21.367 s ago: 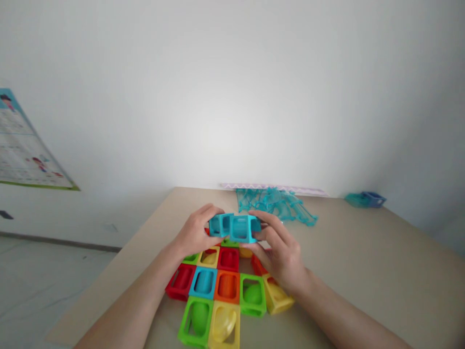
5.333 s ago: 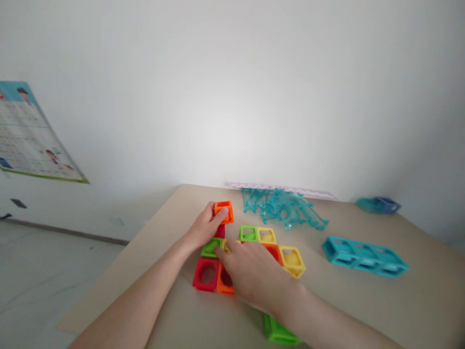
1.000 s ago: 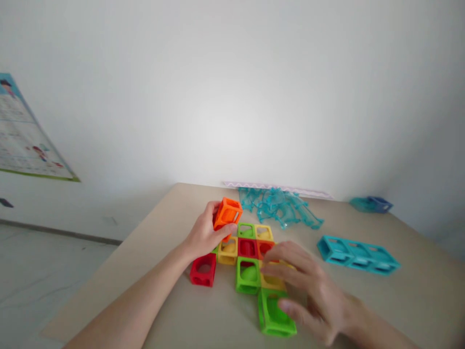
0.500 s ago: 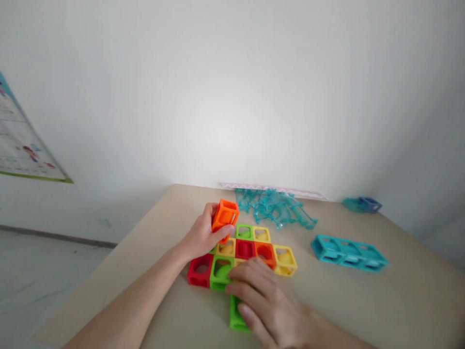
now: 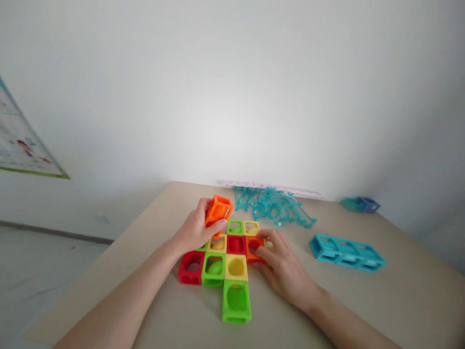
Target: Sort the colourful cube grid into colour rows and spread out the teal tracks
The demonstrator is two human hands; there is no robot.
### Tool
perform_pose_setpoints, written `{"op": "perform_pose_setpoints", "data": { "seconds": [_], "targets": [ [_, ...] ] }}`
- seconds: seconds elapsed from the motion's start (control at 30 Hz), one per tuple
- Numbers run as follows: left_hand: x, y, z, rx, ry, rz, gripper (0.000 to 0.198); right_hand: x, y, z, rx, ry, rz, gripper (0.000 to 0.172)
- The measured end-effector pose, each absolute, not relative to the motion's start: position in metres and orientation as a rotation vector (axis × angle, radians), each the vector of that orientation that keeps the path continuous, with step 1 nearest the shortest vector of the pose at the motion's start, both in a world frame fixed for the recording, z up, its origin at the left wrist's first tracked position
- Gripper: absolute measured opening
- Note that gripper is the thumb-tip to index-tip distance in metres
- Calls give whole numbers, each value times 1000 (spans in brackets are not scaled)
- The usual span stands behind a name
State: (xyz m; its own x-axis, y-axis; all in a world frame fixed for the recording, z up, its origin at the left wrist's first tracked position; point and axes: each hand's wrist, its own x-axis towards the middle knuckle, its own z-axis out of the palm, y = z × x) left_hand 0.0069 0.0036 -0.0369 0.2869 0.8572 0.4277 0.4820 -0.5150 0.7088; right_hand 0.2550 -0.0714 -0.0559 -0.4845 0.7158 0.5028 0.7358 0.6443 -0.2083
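Observation:
On the table several red, green, yellow and orange hollow cube blocks (image 5: 236,268) lie joined in a flat group. An orange block (image 5: 220,209) is held tilted in my left hand (image 5: 196,231), above the group's far left side; the fingers behind it are partly hidden. My right hand (image 5: 281,261) is closed round the group's right end, over a yellow cube block (image 5: 269,243). Its fingertips reach onto the neighbouring orange cube block (image 5: 253,248). A green cube block (image 5: 236,301) sticks out at the near end, and a red one (image 5: 191,267) forms the near left corner.
Behind the blocks, transparent teal pieces (image 5: 274,206) lie in a heap near the wall. A row of joined teal blocks (image 5: 347,252) rests at the right. Farther back stands a dark blue block (image 5: 368,204). The table's left edge slopes down to the floor side.
My right hand has moved from the near green and yellow blocks to the group's right end. The group sits slightly farther left in view. The left hand still holds the orange block.

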Motion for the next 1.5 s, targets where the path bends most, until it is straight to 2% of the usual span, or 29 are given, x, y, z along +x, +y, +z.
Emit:
{"op": "perform_pose_setpoints", "data": {
  "seconds": [0.2, 0.33, 0.5, 0.6, 0.73, 1.1, 1.27, 1.33, 1.43, 1.5],
  "targets": [
    [6, 4, -36, 2139, 1229, 1118, 39, 250, -85, -50, -1133, -2354, -168, 12],
    [5, 4, -36, 2158, 1235, 1104, 39, 246, -98, -29, -1122, -2446, -19, 10],
    [5, 5, -37, 2155, 1235, 1099, 41, 257, -100, -11, -956, -2475, 229, 14],
    [4, 4, -36, 2145, 1239, 1100, 41, 262, -95, -15, -962, -2355, 330, 20],
    [5, 4, -35, 2135, 1244, 1097, 41, 256, -91, -24, -1157, -2332, 300, 36],
    [4, 4, -35, 2120, 1240, 1077, 39, 255, -88, -37, -1258, -2427, 306, 29],
    [4, 5, -37, 2109, 1235, 1096, 41, 249, -92, -46, -1135, -2147, 661, 27],
    [4, 5, -38, 2117, 1232, 1097, 41, 240, -94, -54, -1000, -2064, 763, 34],
    [3, 7, -38, 2128, 1240, 1090, 41, 233, -95, -62, -959, -2009, 708, 41],
    [3, 7, -38, 2124, 1252, 1095, 41, 235, -94, -63, -1034, -2013, 618, 36]
  ]
}}
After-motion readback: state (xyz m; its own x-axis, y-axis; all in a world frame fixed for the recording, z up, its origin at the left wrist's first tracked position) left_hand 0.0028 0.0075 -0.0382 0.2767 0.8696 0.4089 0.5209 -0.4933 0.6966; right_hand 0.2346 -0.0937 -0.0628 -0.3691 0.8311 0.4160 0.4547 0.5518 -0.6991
